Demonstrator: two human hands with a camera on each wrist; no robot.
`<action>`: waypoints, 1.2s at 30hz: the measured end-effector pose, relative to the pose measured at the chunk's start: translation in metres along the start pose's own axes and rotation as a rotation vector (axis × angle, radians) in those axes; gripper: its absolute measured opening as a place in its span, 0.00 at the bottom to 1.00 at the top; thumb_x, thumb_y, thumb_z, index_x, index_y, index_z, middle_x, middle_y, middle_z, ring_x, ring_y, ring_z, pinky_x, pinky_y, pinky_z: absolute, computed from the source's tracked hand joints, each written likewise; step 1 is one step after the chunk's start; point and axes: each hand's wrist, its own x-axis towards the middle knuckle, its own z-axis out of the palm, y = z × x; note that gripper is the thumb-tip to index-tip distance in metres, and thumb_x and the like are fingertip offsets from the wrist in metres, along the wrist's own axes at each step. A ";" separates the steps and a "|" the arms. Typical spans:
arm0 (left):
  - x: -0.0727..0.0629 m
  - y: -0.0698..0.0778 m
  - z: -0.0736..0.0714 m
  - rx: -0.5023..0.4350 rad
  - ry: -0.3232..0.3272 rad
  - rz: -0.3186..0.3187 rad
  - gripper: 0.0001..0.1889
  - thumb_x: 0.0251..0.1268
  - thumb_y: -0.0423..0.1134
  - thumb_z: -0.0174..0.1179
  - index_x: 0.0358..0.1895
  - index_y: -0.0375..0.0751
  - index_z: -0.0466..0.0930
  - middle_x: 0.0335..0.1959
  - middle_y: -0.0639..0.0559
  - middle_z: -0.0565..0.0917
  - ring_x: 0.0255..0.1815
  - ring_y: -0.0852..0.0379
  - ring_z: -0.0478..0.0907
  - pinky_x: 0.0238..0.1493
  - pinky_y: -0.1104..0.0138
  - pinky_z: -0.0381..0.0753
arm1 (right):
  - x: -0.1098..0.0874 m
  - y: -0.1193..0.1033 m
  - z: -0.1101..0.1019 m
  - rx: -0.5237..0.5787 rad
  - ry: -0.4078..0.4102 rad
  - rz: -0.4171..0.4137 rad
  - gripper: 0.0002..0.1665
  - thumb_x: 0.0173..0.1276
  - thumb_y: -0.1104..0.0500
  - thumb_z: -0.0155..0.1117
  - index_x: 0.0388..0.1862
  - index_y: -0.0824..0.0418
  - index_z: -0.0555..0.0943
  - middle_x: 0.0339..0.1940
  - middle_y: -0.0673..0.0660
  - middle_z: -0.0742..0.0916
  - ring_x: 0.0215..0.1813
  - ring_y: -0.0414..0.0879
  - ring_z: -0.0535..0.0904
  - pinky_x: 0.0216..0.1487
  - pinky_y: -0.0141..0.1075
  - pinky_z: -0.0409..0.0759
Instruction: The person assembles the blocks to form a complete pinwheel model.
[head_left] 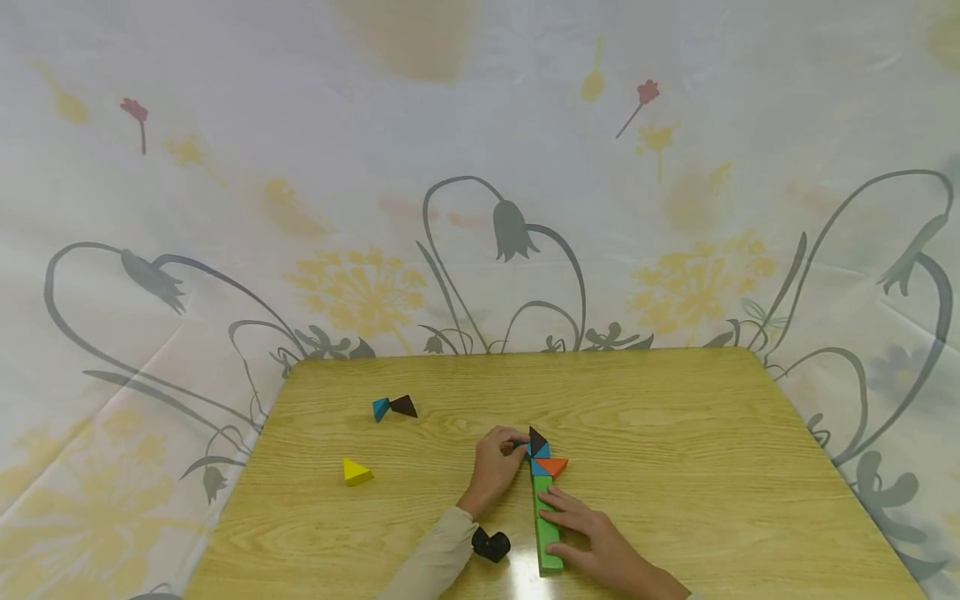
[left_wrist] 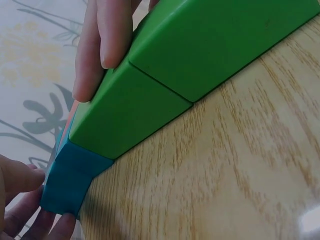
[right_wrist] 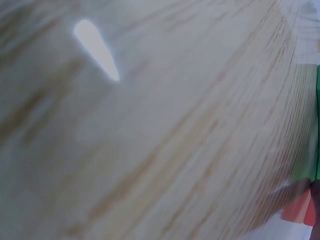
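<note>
Two green blocks [head_left: 548,525] lie end to end in a column on the table. At their far end are blue triangular blocks [head_left: 543,450], a dark brown triangle [head_left: 536,442] and an orange triangle [head_left: 553,465]. My left hand [head_left: 495,468] is at the left of this far end, its thumb and fingers pinching a blue block [left_wrist: 70,175], as the left wrist view shows. My right hand [head_left: 600,537] lies along the right side of the column, fingertips resting on the green blocks. In the right wrist view only a fingertip and slivers of green and red blocks show at the right edge.
A small blue triangle [head_left: 380,409] and a dark brown triangle [head_left: 405,406] lie at the table's back left. Nearer me is a yellow triangular block [head_left: 356,472]. A black device [head_left: 491,545] sits by my left wrist. The wooden table [head_left: 675,433] meets a flower-patterned backdrop [head_left: 480,167].
</note>
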 end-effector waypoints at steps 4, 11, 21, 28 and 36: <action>0.001 0.000 -0.003 -0.012 -0.015 -0.003 0.07 0.63 0.27 0.59 0.40 0.35 0.84 0.41 0.45 0.81 0.45 0.48 0.79 0.46 0.60 0.81 | 0.000 0.001 0.000 0.002 -0.005 0.015 0.26 0.64 0.54 0.65 0.59 0.63 0.78 0.66 0.60 0.74 0.70 0.54 0.62 0.66 0.29 0.61; 0.006 0.003 -0.017 -0.006 -0.033 -0.048 0.09 0.65 0.28 0.56 0.44 0.35 0.82 0.45 0.44 0.80 0.48 0.47 0.77 0.44 0.59 0.81 | 0.000 0.000 0.000 0.009 0.004 0.002 0.26 0.64 0.54 0.65 0.59 0.64 0.78 0.65 0.61 0.74 0.70 0.56 0.63 0.66 0.27 0.58; 0.015 -0.001 -0.047 0.039 0.001 -0.101 0.10 0.66 0.29 0.56 0.47 0.35 0.82 0.48 0.45 0.79 0.51 0.46 0.74 0.47 0.55 0.79 | 0.004 -0.013 -0.004 0.007 0.030 -0.014 0.25 0.59 0.63 0.68 0.54 0.72 0.78 0.61 0.70 0.75 0.64 0.68 0.65 0.65 0.26 0.58; 0.014 -0.010 -0.072 0.057 0.031 -0.143 0.11 0.65 0.29 0.56 0.48 0.34 0.82 0.48 0.44 0.79 0.52 0.43 0.73 0.50 0.51 0.77 | 0.011 -0.034 -0.013 0.037 0.015 -0.023 0.24 0.60 0.64 0.68 0.54 0.74 0.78 0.60 0.72 0.75 0.63 0.70 0.65 0.64 0.25 0.59; 0.012 -0.018 -0.106 0.086 0.096 -0.209 0.12 0.64 0.29 0.57 0.49 0.33 0.81 0.50 0.41 0.77 0.53 0.43 0.73 0.50 0.51 0.77 | 0.011 -0.033 -0.012 0.042 0.012 -0.029 0.24 0.60 0.65 0.67 0.54 0.75 0.77 0.60 0.72 0.75 0.63 0.71 0.64 0.64 0.25 0.58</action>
